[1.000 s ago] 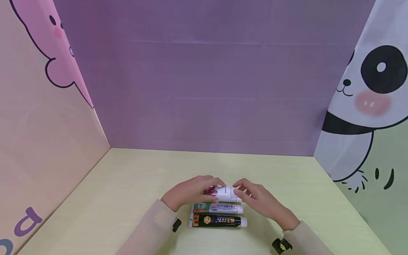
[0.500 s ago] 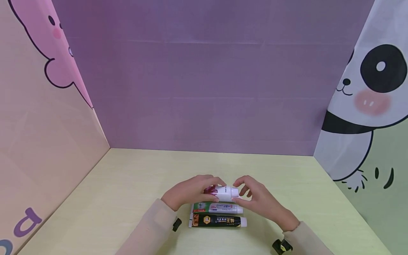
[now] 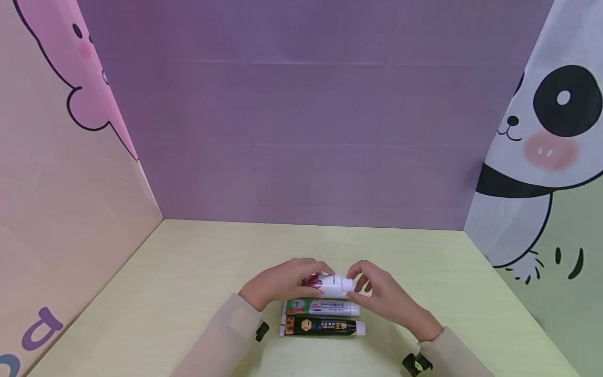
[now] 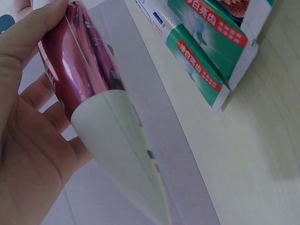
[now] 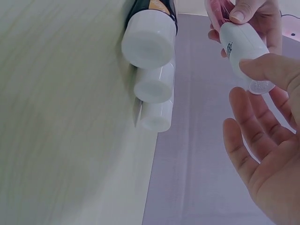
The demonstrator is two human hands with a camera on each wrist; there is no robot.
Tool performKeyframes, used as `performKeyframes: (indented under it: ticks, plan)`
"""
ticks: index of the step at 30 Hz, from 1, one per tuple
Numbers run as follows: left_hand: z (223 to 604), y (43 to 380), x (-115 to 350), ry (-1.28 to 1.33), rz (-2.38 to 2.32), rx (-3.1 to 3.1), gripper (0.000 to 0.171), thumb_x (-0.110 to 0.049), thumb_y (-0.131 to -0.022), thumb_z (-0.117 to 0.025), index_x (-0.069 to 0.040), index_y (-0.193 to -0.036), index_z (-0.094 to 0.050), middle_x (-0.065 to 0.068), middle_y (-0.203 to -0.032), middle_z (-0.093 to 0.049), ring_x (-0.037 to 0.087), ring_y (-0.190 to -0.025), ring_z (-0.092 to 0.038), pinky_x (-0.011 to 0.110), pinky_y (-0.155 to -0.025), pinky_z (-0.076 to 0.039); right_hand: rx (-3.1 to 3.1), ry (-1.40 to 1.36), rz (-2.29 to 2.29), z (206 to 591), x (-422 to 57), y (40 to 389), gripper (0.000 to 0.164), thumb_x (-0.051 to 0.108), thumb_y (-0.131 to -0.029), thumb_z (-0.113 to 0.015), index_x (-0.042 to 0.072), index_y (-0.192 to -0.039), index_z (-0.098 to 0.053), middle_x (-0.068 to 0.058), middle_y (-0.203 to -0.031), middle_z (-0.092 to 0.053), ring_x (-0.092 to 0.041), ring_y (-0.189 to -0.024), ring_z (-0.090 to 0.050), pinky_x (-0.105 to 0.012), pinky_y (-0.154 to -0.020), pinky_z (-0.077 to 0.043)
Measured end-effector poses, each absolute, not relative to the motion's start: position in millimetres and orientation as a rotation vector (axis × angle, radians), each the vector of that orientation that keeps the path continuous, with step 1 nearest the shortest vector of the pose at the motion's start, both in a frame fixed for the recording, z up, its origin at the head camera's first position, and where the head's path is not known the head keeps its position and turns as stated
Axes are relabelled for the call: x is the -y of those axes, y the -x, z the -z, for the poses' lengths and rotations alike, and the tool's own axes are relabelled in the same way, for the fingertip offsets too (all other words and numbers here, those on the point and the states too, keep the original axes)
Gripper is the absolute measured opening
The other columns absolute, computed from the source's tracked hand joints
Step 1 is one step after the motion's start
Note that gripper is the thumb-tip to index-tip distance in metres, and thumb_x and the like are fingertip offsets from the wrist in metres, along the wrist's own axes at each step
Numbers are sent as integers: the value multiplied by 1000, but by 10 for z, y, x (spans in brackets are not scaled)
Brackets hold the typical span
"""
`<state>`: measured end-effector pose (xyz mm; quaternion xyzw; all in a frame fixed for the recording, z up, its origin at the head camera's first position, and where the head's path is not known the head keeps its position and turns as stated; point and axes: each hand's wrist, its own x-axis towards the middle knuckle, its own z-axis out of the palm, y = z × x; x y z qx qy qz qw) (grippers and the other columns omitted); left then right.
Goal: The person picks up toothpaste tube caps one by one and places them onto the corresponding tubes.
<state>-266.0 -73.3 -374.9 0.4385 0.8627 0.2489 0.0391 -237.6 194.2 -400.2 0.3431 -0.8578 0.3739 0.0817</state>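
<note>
In the head view my left hand point(image 3: 282, 283) grips a white-and-magenta toothpaste tube point(image 3: 332, 285), its white cap end to the right. The left wrist view shows the thumb on the tube's shiny magenta part point(image 4: 77, 56), with its flat white end toward the camera. My right hand point(image 3: 388, 298) is at the cap, thumb and index finger spread around it. Seen from the right wrist, the thumb overlaps the tube near the cap point(image 5: 260, 86), and the other fingers are spread loosely below. A green-and-white toothpaste tube point(image 3: 320, 308) and a black toothpaste tube point(image 3: 320, 325) lie nearest.
Three capped tubes lie side by side on the pale table point(image 3: 212, 251); the farthest one's white cap point(image 5: 157, 117) shows in the right wrist view. A purple wall point(image 3: 301, 115) stands behind, with printed side walls left and right.
The right fingers, which covered the cap a second ago, have drawn back a little to the right, baring it. The left hand keeps its grip, almost unmoved.
</note>
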Motion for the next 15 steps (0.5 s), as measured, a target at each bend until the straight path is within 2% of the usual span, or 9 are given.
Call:
performKeyframes:
  ticks: [10, 15]
  plan:
    - [3745, 2665, 736, -1345, -768, -2644, 40, -27, -92, -74, -21, -130, -62, -7, -104, -62, 7, -87, -55, 22, -78, -50, 2598, -1004, -1101, 4011, -1962, 2393, 28, 13, -88, -78, 15, -109, -59, 8, -98, -62, -7, -79, -59, -32, -67, -53]
    - [3747, 2666, 736, -1351, -766, -2646, 40, -27, -92, -73, -20, -130, -62, -7, -104, -62, 7, -87, -55, 22, -79, -50, 2629, -987, -1123, 4005, -1968, 2392, 20, 21, -92, -75, 15, -106, -62, 10, -91, -63, -7, -76, -58, -30, -66, -51]
